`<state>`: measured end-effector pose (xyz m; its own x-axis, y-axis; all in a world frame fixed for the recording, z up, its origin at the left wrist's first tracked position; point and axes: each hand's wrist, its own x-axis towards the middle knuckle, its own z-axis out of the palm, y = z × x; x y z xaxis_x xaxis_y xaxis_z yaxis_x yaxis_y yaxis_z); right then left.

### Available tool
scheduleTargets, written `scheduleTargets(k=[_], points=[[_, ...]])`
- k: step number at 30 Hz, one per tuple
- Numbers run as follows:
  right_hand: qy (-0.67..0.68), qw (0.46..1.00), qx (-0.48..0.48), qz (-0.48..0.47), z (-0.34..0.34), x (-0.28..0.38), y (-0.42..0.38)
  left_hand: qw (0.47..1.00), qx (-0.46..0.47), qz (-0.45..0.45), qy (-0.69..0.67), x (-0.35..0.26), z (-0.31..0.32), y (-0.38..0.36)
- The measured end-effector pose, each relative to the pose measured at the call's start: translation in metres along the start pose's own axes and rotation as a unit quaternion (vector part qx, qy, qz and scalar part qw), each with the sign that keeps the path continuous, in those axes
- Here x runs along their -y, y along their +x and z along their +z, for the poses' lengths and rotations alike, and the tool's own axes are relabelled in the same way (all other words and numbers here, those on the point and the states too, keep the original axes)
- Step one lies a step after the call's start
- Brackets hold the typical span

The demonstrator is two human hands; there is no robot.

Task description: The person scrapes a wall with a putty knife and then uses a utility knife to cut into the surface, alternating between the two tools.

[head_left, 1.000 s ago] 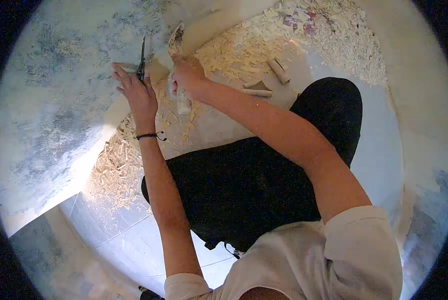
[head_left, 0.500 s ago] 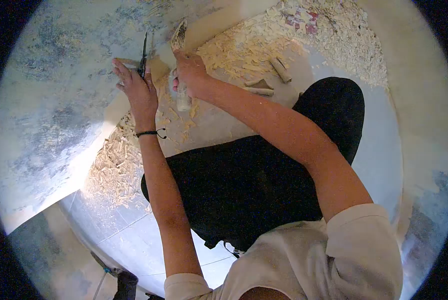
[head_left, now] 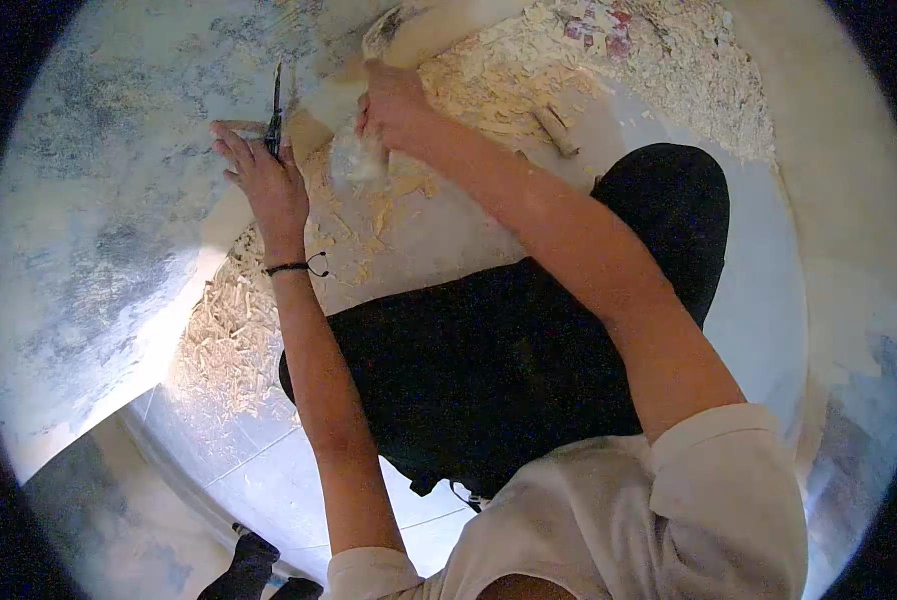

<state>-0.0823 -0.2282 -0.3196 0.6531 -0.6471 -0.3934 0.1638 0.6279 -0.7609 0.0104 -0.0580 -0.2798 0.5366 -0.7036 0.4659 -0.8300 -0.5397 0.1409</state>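
Observation:
My left hand [head_left: 270, 185] rests against the mottled blue-grey surface, thumb and fingers around a narrow dark metal tool [head_left: 276, 115] that points up. A light wooden piece [head_left: 241, 127] lies crosswise by its fingertips. To the right, my right hand [head_left: 394, 105] is closed around a pale tool with a worn upper end [head_left: 382, 35] and a thick whitish lower end [head_left: 359, 160]. Motion blurs this tool, and I cannot make out its exact kind. Both hands are above the strip of floor with shavings.
Pale shavings [head_left: 231, 335] lie left of my knee, with a larger heap [head_left: 689, 80] at the upper right. A curled offcut [head_left: 556, 131] lies on the floor. The mottled surface [head_left: 109, 180] rises on the left. Dark, leg-like shapes [head_left: 244, 568] show at the lower left.
My right hand has moved up with its tool, which is now blurred. My left hand has shifted slightly left with the dark tool. The dark shapes at the lower left have moved.

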Motion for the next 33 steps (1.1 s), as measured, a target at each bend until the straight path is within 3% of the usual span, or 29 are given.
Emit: scheduleTargets(k=[1,3,5,6,8,9,10,12,13,15,17,19,21,23,30,33], points=[[-0.046,0.998,0.011,-0.037,-0.011,-0.007,0.023,1.000,0.000,0.003,0.002,0.002,-0.001,-0.001],[-0.041,0.999,-0.018,-0.021,-0.010,0.007,0.029,1.000,0.001,0.002,0.002,0.001,-0.005,-0.001],[0.059,0.990,-0.099,0.084,-0.011,0.036,0.029,1.000,0.000,-0.001,-0.002,0.001,-0.007,-0.002],[0.052,0.994,-0.067,0.063,-0.022,0.043,0.036,1.000,-0.001,-0.003,-0.005,0.003,-0.006,-0.001],[-0.122,0.986,-0.035,-0.107,-0.062,0.057,0.062,1.000,0.001,-0.006,-0.005,0.005,-0.008,-0.003],[-0.281,0.925,-0.034,-0.254,-0.097,0.061,0.079,1.000,0.004,-0.007,0.000,0.007,-0.008,-0.003],[-0.423,0.816,-0.035,-0.392,-0.128,0.061,0.097,1.000,0.007,-0.006,0.004,0.008,-0.009,-0.001],[-0.518,0.673,-0.004,-0.527,-0.141,0.047,0.116,1.000,0.011,-0.010,0.003,0.005,-0.007,0.001],[-0.493,0.680,0.028,-0.541,-0.138,0.033,0.117,1.000,0.015,-0.013,0.001,0.004,-0.005,0.000],[-0.297,0.910,0.010,-0.289,-0.093,0.031,0.082,1.000,-0.011,-0.013,-0.010,0.001,0.001,0.000],[-0.150,0.988,-0.006,-0.043,-0.025,0.012,0.022,1.000,-0.023,-0.005,-0.016,-0.001,0.002,0.002],[-0.157,0.986,0.013,-0.057,0.005,-0.008,-0.016,1.000,-0.022,0.002,-0.018,0.000,-0.002,-0.001],[-0.025,0.999,-0.018,0.030,0.032,0.007,-0.049,1.000,-0.014,-0.002,-0.018,0.000,-0.003,0.000],[-0.024,0.997,-0.027,0.067,0.034,0.021,-0.048,1.000,-0.016,-0.001,-0.020,0.003,-0.002,0.000],[-0.046,0.997,0.025,0.049,-0.034,0.063,0.013,1.000,0.006,-0.007,-0.001,0.005,-0.004,0.000],[0.125,0.990,0.060,0.040,-0.052,0.045,0.025,1.000,0.013,-0.011,0.003,0.003,-0.007,0.001]])
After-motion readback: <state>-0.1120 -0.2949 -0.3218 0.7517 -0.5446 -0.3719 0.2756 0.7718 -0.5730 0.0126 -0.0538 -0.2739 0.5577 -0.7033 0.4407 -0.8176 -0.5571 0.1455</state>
